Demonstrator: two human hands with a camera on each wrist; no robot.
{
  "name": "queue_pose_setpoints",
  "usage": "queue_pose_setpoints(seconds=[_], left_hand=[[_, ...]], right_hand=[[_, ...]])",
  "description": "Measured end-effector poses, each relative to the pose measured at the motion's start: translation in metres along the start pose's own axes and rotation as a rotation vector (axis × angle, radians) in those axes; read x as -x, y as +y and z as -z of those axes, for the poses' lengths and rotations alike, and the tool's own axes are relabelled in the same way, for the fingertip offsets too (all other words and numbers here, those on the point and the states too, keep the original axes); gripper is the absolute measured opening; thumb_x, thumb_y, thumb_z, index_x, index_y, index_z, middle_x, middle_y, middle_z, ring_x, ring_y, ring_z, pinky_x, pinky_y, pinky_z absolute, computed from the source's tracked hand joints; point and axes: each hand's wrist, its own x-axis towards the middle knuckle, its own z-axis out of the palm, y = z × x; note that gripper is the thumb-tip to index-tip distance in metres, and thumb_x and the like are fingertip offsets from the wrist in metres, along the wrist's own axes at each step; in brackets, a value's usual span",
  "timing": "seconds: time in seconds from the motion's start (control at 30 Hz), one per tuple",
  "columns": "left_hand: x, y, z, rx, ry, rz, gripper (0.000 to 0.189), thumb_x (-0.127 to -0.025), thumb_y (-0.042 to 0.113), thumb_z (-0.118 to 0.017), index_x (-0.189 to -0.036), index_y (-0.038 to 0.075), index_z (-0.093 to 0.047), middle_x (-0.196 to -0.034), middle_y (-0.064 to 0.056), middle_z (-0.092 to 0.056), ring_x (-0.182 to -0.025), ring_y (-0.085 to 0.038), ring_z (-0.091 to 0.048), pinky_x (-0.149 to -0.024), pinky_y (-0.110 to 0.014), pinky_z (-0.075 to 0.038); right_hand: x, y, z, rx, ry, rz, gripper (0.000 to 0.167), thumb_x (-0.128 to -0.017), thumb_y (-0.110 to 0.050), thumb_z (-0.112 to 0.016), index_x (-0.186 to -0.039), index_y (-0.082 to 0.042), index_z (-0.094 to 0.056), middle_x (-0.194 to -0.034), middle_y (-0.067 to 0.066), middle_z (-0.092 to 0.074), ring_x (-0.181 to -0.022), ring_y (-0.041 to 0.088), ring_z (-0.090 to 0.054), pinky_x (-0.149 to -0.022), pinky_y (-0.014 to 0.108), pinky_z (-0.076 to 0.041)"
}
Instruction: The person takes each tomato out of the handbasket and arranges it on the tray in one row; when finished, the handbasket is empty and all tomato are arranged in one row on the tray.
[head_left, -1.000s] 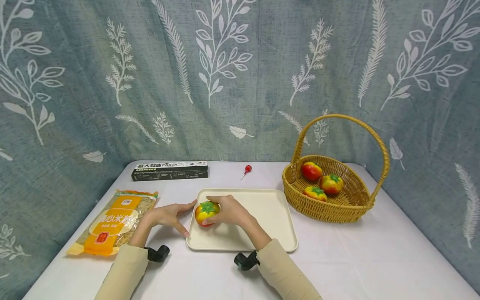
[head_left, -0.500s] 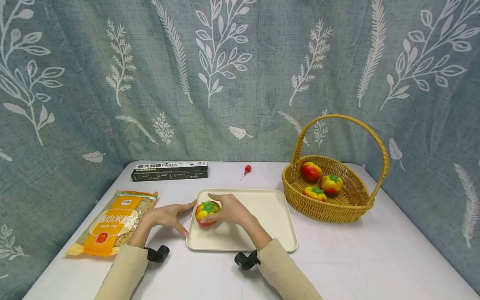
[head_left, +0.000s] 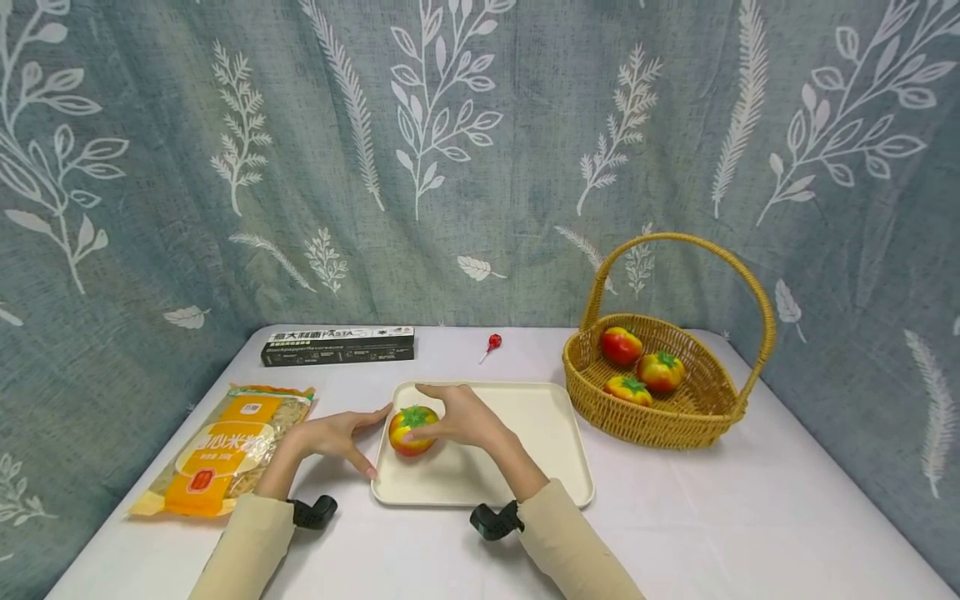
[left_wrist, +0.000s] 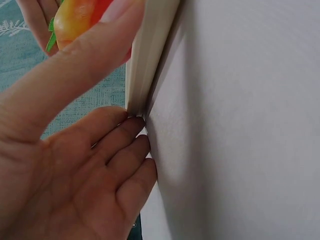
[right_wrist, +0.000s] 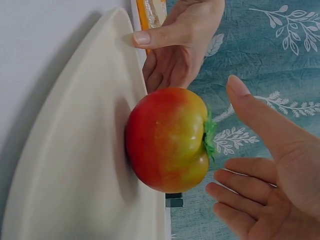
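- There sat the tomato (right_wrist: 167, 142), glossy, squat and lobed, red below, blushing to yellow above, capped with a ragged green calyx.
- It stood upright near the left end of the tray (head_left: 517, 454), a smooth, cream rectangle with rounded corners and a raised rim.
- In came the right hand (head_left: 468, 418), wide open, thumb and fingers spread about the tomato; the right wrist view showed a gap, nothing held.
- Over on the left, the left hand (head_left: 333, 435) was open too, thumb at the tray's near-left corner, fingertips at its outer edge, gripping nothing.
- Right of the tray, a golden woven basket (head_left: 645, 428) with an arched handle held three more tomatoes (head_left: 662, 372).
- Left of the left hand lay a crinkled plastic noodle bag (head_left: 221, 454).
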Motion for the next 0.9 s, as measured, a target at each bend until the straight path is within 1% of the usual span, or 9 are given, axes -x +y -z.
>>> queue_pose_setpoints(seconds=[0.17, 0.3, 0.43, 0.63, 0.9], left_hand=[[0.001, 0.001, -0.001, -0.001, -0.008, 0.004, 0.109, -0.067, 0.026, -0.089, -0.151, 0.001, -0.024, -0.152, -0.026, -0.026, -0.140, -0.043, -0.021, -0.112, -0.057, -0.019], [0.000, 0.001, -0.001, 0.012, -0.007, 0.015, 0.110, -0.066, 0.025, -0.089, -0.152, 0.002, -0.025, -0.153, -0.025, -0.025, -0.141, -0.041, -0.021, -0.113, -0.056, -0.019], [0.000, -0.001, -0.001, 0.020, -0.001, 0.032, 0.110, -0.066, 0.026, -0.089, -0.152, 0.004, -0.025, -0.154, -0.024, -0.025, -0.141, -0.041, -0.021, -0.113, -0.057, -0.019], [-0.001, -0.002, -0.001, 0.021, -0.001, 0.027, 0.110, -0.066, 0.026, -0.089, -0.152, 0.003, -0.025, -0.153, -0.024, -0.025, -0.141, -0.041, -0.021, -0.113, -0.057, -0.019], [-0.001, -0.002, -0.001, 0.011, 0.003, 0.019, 0.111, -0.065, 0.025, -0.090, -0.152, 0.002, -0.024, -0.153, -0.026, -0.026, -0.141, -0.042, -0.022, -0.113, -0.056, -0.019]], right_hand=[[0.003, -0.001, 0.006, -0.012, 0.011, 0.007, 0.071, -0.076, -0.035, -0.082, -0.136, -0.008, -0.056, -0.134, 0.008, -0.058, -0.125, 0.022, -0.052, -0.103, 0.036, -0.043], [0.004, -0.002, 0.013, 0.006, 0.017, 0.044, 0.065, -0.076, -0.031, -0.082, -0.132, -0.006, -0.059, -0.128, 0.010, -0.062, -0.120, 0.023, -0.056, -0.100, 0.036, -0.046], [0.006, -0.002, 0.020, 0.016, 0.019, 0.068, 0.064, -0.077, -0.030, -0.082, -0.132, -0.006, -0.060, -0.128, 0.010, -0.062, -0.118, 0.024, -0.058, -0.099, 0.037, -0.047], [0.014, 0.001, 0.029, 0.019, 0.029, 0.078, 0.061, -0.078, -0.028, -0.081, -0.132, -0.007, -0.060, -0.129, 0.010, -0.061, -0.119, 0.025, -0.057, -0.099, 0.038, -0.047], [0.028, 0.008, 0.043, 0.076, 0.071, 0.116, 0.060, -0.078, -0.028, -0.081, -0.131, -0.007, -0.061, -0.128, 0.010, -0.062, -0.118, 0.024, -0.058, -0.098, 0.039, -0.048]])
